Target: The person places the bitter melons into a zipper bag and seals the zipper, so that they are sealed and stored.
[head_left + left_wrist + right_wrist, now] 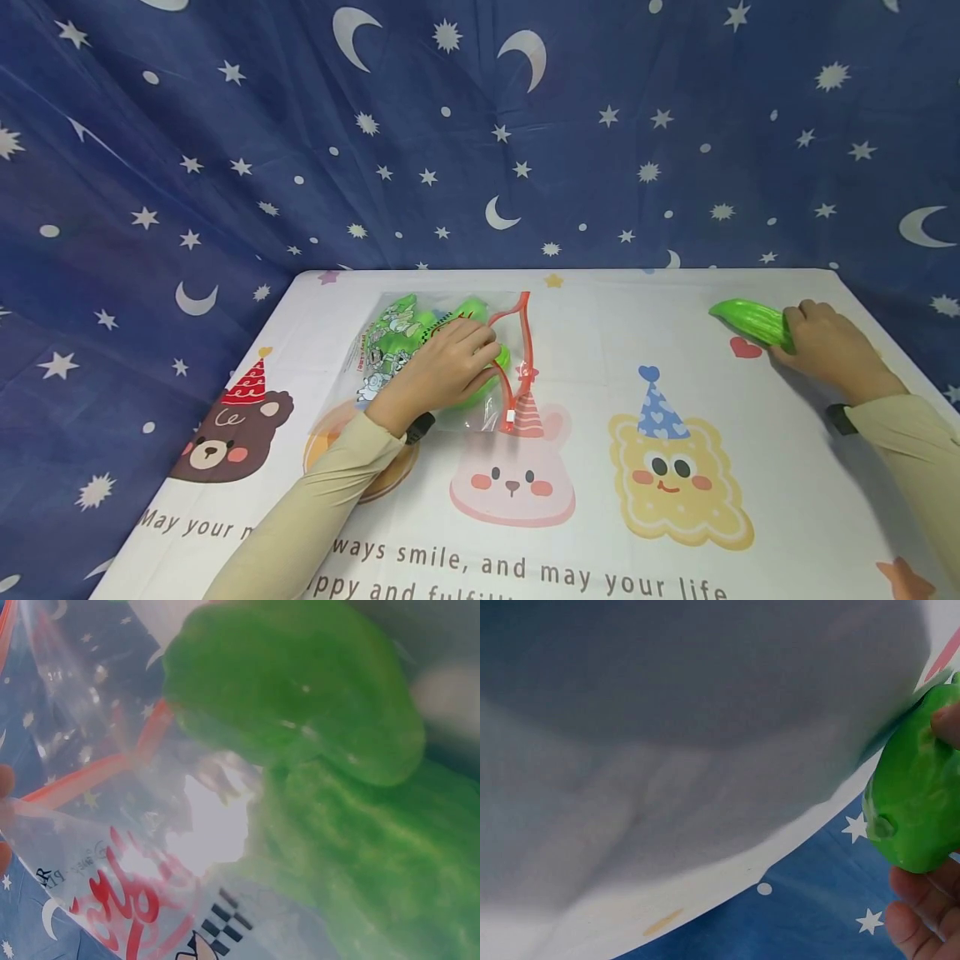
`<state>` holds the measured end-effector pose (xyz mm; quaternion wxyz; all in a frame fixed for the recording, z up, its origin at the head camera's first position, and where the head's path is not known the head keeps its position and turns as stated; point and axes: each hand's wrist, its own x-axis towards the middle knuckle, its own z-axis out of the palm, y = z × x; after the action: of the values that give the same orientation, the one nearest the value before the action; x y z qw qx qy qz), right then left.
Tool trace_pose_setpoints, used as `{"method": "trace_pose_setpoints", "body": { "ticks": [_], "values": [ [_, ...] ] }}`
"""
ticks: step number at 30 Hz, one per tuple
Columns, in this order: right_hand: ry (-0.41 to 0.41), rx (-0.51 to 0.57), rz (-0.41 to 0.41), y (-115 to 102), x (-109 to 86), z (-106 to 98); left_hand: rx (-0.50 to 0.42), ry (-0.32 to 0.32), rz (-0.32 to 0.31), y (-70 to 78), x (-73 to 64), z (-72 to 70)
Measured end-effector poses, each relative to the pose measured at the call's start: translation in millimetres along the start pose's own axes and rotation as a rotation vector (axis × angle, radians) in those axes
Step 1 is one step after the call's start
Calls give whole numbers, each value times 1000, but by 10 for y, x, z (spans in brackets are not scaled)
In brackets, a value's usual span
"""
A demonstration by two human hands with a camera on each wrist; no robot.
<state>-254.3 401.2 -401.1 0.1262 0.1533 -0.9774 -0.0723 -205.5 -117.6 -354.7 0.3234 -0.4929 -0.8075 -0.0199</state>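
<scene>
A clear zip bag (360,350) with a red zip edge and cartoon print lies at the middle left of the table, several green toy vegetables (292,690) inside it. My left hand (442,367) reaches over the bag and pinches its film near the opening; in the left wrist view, fingertips (4,781) show at the bag's edge. At the right of the table, my right hand (828,346) grips the blunt end of a green ridged toy vegetable (750,321). Its pointed end faces left. Thumb and fingers wrap this vegetable (919,780) in the right wrist view.
Under everything is a white tablecloth (585,467) printed with cartoon animals, a biscuit figure and lettering. A dark blue curtain (450,167) with moons and stars hangs behind the table and along its left side.
</scene>
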Motion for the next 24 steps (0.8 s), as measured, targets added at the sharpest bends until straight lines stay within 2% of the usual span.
{"method": "trace_pose_setpoints", "body": {
  "ticks": [3,9,16,24],
  "values": [
    [10,16,12,-6,4,3,2,0,0,-1,1,-2],
    [87,5,-13,-33,14,-22,3,-7,0,-2,2,-9],
    [188,1,-84,-31,28,-52,-2,-1,-2,-1,-2,1],
    [257,12,-182,-49,42,-63,-4,-11,-7,-8,-2,4]
  ]
}}
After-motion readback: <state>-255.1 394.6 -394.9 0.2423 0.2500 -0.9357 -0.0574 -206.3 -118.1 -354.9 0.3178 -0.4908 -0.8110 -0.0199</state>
